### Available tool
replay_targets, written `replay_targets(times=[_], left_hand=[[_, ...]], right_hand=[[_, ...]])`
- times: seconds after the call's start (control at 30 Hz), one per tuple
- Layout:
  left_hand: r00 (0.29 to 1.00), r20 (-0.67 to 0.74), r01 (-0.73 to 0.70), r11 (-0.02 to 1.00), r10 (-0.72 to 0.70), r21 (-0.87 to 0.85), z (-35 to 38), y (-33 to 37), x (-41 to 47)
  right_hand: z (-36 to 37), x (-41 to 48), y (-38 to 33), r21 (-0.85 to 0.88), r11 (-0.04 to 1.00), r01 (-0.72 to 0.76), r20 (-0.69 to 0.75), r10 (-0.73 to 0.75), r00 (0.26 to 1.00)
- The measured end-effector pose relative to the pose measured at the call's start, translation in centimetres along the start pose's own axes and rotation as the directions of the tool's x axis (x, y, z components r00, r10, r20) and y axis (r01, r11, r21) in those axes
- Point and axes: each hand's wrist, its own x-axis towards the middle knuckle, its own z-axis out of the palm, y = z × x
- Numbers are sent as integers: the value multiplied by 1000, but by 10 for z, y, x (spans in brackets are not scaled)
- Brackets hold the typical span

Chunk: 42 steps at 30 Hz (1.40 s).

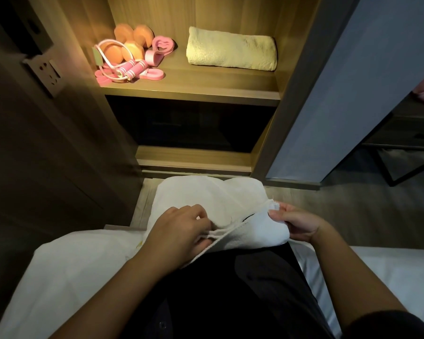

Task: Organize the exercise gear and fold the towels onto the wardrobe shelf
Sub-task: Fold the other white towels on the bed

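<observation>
A white towel [220,199] lies partly folded over my lap, in front of the wardrobe. My left hand [181,231] pinches its layered edges near the middle. At the right end, my right hand [296,223] grips a folded corner of the same towel. On the lit wardrobe shelf [194,86] a folded cream towel [231,48] lies at the right. At the shelf's left sits the exercise gear: orange dumbbells [130,42], a pink skipping rope [130,68] and pink resistance bands [158,50], bunched together.
I sit on a white bed [66,272]. A grey wardrobe door [340,94] stands open at the right. A wall socket [47,72] is at the left. Below the shelf is a dark compartment [189,126].
</observation>
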Motion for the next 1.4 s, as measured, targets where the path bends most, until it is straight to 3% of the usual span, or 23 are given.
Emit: replay_targets(times=[0.17,0.47,0.77,0.83,0.93,1.03,1.13,1.23,1.4], left_hand=[[995,101,24,977,-2,-213,-2,-2,-6],[982,189,20,975,23,-222,-1,-7,-9],[989,20,-146,988,147,-41,8,21,8],[989,27,-139,982,144,-130,10,29,13],[994,47,-67,899,97,-434,12,32,11],[997,57,-16,859,53,-513,15,28,7],[998,57,34,879,-7,-475,17,25,6],[994,104,65,943,-32,-327,19,26,12],[999,32,-18,974,26,-227,19,50,31]], right_hand=[[0,-1,-1,-22,1000,-14,-14,13,1000],[1,-5,0,-48,999,7,-9,-8,1000],[9,-24,-6,-147,986,84,52,-77,996],[10,-29,-7,-156,985,80,53,-72,996],[12,-30,-6,-150,985,88,76,-78,994],[14,-26,-4,-139,987,79,87,-67,994],[15,-25,-6,-148,986,70,84,-58,995],[13,-27,-6,-168,984,64,79,-51,996],[10,-28,-6,-201,978,53,44,-45,998]])
